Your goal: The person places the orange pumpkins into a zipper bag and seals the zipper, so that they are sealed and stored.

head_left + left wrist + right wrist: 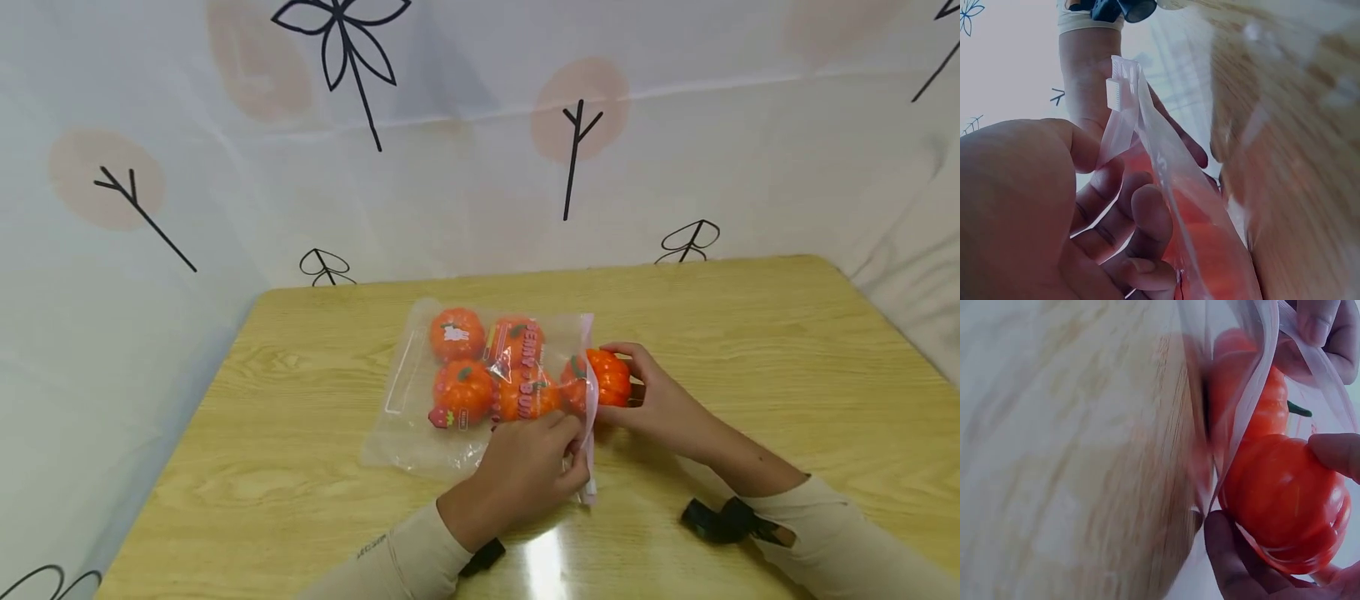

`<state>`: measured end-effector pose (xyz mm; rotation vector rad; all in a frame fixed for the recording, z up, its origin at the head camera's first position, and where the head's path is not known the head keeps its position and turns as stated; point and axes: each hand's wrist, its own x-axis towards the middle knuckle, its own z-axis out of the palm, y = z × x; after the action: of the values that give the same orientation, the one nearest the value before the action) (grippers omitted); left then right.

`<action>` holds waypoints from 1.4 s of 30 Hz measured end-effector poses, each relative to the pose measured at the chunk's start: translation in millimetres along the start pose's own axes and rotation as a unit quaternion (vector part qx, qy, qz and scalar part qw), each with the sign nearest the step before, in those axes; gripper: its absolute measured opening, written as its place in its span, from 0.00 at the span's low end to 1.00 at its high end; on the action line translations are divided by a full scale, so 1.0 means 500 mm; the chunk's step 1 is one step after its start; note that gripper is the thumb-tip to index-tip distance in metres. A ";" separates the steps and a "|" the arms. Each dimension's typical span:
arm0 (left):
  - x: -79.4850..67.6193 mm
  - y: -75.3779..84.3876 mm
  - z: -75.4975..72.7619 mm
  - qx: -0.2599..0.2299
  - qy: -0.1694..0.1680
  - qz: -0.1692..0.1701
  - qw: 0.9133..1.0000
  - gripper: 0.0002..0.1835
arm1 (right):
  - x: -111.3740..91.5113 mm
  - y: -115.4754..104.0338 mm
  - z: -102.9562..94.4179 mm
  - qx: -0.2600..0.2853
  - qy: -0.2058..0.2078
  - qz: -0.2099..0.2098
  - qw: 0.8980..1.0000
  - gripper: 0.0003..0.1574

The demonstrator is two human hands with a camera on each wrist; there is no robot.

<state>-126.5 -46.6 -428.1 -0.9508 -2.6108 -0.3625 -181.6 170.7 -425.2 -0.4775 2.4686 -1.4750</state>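
Patterned cloth [465, 175] backs the table [285, 417]; left hand [528, 467] pinches a bag [408, 417] (it veils pumpkins [463, 393]); right hand [663, 408] grips 1 pumpkin [611, 377].

One zip bag [408, 433], five pumpkins [463, 392] (four inside, one at its mouth), one left grip [528, 467], one right grip [663, 408], two sleeves [840, 533], two black wrist pieces [716, 521], one bench [285, 500].
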 end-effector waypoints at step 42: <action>0.003 0.009 -0.011 -0.003 0.017 -0.010 1.000 0.08 | 0.003 -0.003 0.000 0.063 -0.014 -0.026 0.998 0.52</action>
<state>-123.5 -44.4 -421.8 -0.9134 -2.5917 -0.3877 -182.9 169.6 -423.9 -0.5374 2.3404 -1.6199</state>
